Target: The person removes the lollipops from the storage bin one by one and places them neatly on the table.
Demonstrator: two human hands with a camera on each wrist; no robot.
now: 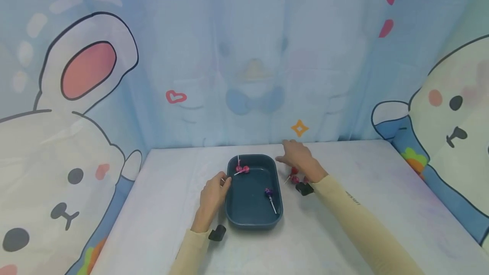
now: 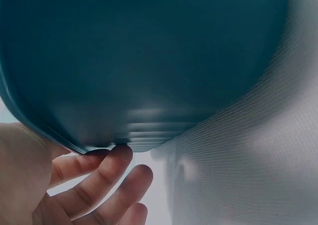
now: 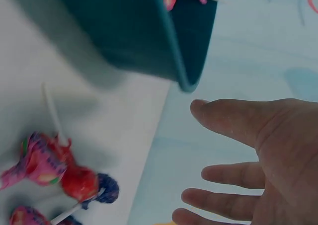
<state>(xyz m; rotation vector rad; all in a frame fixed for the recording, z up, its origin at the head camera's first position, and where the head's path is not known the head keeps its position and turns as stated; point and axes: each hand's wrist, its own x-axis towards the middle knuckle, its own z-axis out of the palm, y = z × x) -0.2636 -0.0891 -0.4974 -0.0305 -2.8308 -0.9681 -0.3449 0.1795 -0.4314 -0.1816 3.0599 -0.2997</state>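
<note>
A dark teal plastic tub stands on the white table. My left hand grips its left rim; in the left wrist view the fingers touch the outer wall and the thumb is mostly hidden. Inside the tub lie pink-wrapped lollipops at the far left and a purple one at the right. Beyond the tub's far right corner my right hand is held out, its fingers spread with nothing between them. Under the right wrist, several red, pink and dark-blue lollipops lie on the table, partly hidden in the head view.
A light blue printed curtain hangs along the table's back edge, with bear-like cartoon figures on both sides. Black wrist cameras sit under both forearms. White tabletop extends to either side of the tub.
</note>
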